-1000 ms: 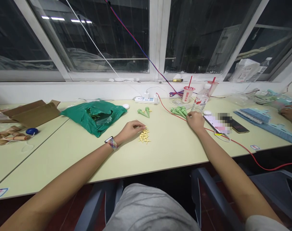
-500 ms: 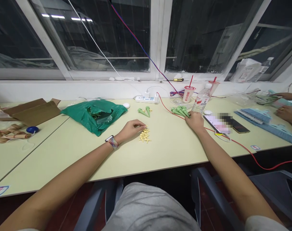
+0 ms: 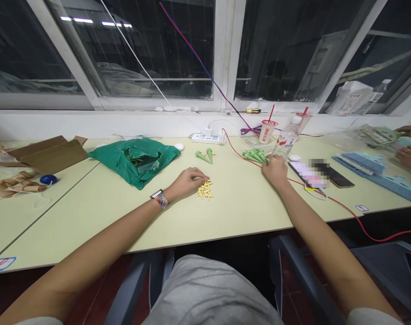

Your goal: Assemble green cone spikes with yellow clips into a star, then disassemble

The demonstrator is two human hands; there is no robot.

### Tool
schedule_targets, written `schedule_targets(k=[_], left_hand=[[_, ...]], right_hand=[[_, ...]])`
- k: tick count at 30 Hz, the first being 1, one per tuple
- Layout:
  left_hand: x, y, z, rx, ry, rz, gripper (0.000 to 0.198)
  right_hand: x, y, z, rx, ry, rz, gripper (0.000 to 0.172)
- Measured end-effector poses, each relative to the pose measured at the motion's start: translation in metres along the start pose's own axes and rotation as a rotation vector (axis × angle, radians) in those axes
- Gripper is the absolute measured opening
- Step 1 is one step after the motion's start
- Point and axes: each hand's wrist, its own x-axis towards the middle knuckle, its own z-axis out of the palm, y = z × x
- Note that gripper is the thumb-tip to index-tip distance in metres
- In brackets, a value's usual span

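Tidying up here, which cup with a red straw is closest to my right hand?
The white cup with red print, just beyond your right hand; the clear cup stands farther right, beyond the water bottle.

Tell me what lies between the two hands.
In the head view, small yellow pointed pieces lie on the pale green desk between the left hand and the right hand, much closer to the left hand.
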Motion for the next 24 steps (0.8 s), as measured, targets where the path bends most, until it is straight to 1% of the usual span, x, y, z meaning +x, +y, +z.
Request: schedule_targets(k=[2,4,7,8,9,12,13,15,18,21,24], left_hand=[[0.000,0.001,0.000,0.025,-0.004,0.021,0.029],[0.000,0.002,0.000,0.047,-0.017,0.040,0.031],[0.000,0.002,0.000,0.058,-0.020,0.048,0.033],[0.000,0.003,0.000,0.056,-0.019,0.049,0.033],[0.000,0.003,0.000,0.054,-0.019,0.050,0.034],[0.001,0.004,-0.001,0.057,-0.035,0.060,0.034],[0.001,0.005,-0.001,0.061,-0.039,0.061,0.034],[0.000,0.005,-0.001,0.066,-0.043,0.055,0.033],[0.000,0.006,0.000,0.061,-0.036,0.042,0.032],[0.000,0.007,0.001,0.049,-0.026,0.036,0.030],[0.000,0.007,0.001,0.038,-0.014,0.030,0.030]], right_hand=[[-0.004,-0.014,0.001,0.025,0.068,-0.113,0.039],[-0.010,-0.036,0.004,0.081,0.097,-0.284,0.038],[-0.017,-0.084,0.014,0.183,0.045,-0.540,0.038],[-0.017,-0.102,0.018,0.216,0.010,-0.603,0.039],[-0.017,-0.119,0.023,0.249,-0.018,-0.633,0.041],[-0.009,-0.160,0.038,0.313,-0.104,-0.619,0.049],[-0.005,-0.169,0.042,0.320,-0.135,-0.609,0.050],[0.001,-0.180,0.048,0.325,-0.196,-0.588,0.044],[0.006,-0.182,0.050,0.330,-0.246,-0.566,0.036],[0.005,-0.179,0.049,0.349,-0.235,-0.537,0.035],[0.001,-0.177,0.047,0.337,-0.204,-0.466,0.034]])
